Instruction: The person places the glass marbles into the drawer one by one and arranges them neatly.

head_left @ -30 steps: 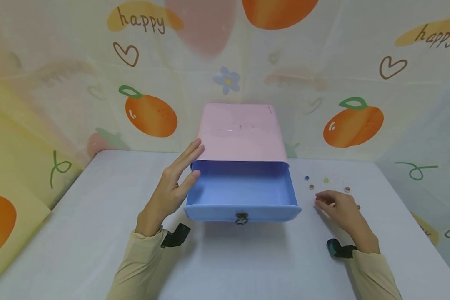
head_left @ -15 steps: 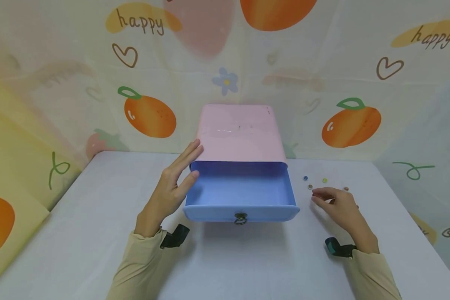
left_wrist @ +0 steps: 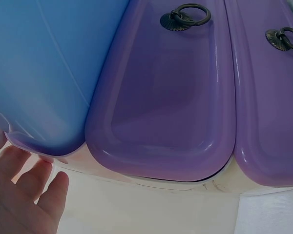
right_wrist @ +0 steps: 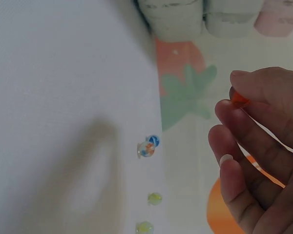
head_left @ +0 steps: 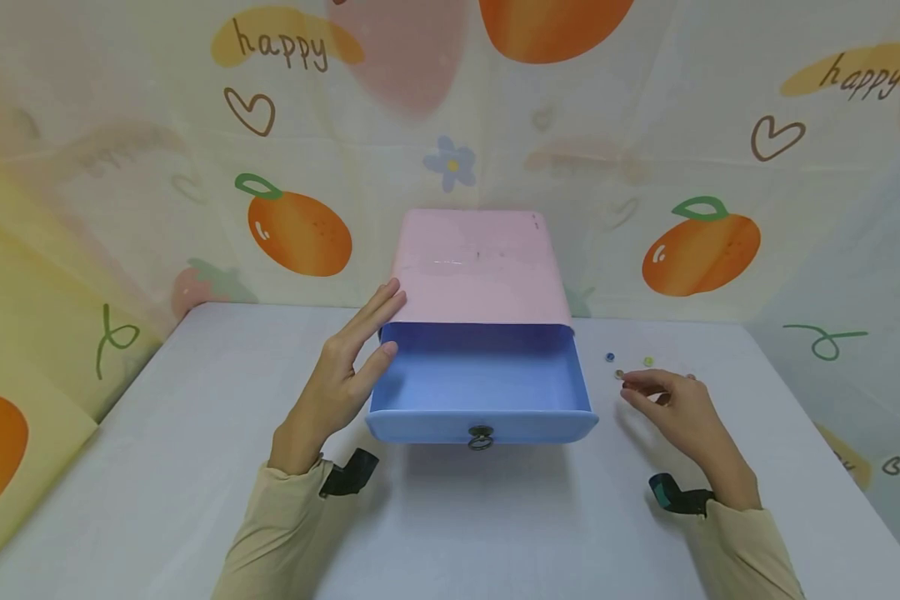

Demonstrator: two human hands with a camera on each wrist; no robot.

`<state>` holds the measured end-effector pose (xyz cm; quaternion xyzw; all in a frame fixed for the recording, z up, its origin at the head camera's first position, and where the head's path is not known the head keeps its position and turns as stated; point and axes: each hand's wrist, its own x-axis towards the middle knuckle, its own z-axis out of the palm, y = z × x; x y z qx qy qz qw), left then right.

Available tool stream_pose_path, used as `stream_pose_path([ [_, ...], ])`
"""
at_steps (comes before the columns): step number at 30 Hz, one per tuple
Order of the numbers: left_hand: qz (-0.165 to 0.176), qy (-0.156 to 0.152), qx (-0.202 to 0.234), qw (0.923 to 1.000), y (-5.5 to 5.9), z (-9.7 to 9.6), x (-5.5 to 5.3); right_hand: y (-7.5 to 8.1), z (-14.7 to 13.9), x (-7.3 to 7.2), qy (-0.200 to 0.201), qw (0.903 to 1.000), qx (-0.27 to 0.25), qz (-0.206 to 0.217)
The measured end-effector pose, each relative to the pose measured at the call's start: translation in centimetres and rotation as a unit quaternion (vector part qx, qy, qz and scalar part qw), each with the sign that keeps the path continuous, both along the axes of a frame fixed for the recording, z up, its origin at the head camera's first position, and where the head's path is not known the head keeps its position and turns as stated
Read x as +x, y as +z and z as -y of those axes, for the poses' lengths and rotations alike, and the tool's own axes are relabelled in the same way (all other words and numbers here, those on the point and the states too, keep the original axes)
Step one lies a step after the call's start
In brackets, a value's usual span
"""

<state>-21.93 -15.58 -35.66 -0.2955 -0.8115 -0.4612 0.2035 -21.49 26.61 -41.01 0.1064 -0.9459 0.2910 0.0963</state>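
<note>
The pink cabinet [head_left: 480, 275] stands mid-table, its top blue drawer [head_left: 487, 375] pulled out with nothing inside. My left hand [head_left: 337, 371] rests with straight fingers against the cabinet's left side; in the left wrist view its fingertips are at the cabinet edge by the blue drawer [left_wrist: 49, 87]. Between thumb and index finger, my right hand [head_left: 678, 412] pinches a small orange-red marble [right_wrist: 238, 99], held over the table right of the drawer. Near it lie a blue marble [head_left: 610, 357], a clear marble with coloured swirls [right_wrist: 146, 149] and a yellow marble [head_left: 648, 362].
Below the blue drawer, two closed purple drawers [left_wrist: 161, 97] with ring pulls show in the left wrist view. Another ring pull [head_left: 481, 437] hangs from the blue drawer's front. A patterned cloth [head_left: 495, 125] rises behind the white table [head_left: 495, 533].
My right hand has moved slightly away from me and to the left, its fingertips now beside the clear marble. My left hand and the drawer stay put.
</note>
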Motion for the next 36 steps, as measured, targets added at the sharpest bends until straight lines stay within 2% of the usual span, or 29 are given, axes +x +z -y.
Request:
stream_pose_path([
  [36, 0.000, 0.001, -0.001, 1.0000, 0.0, 0.0, 0.0, 2.8, 2.0, 1.7, 0.028, 0.9945, 0.021, -0.099],
])
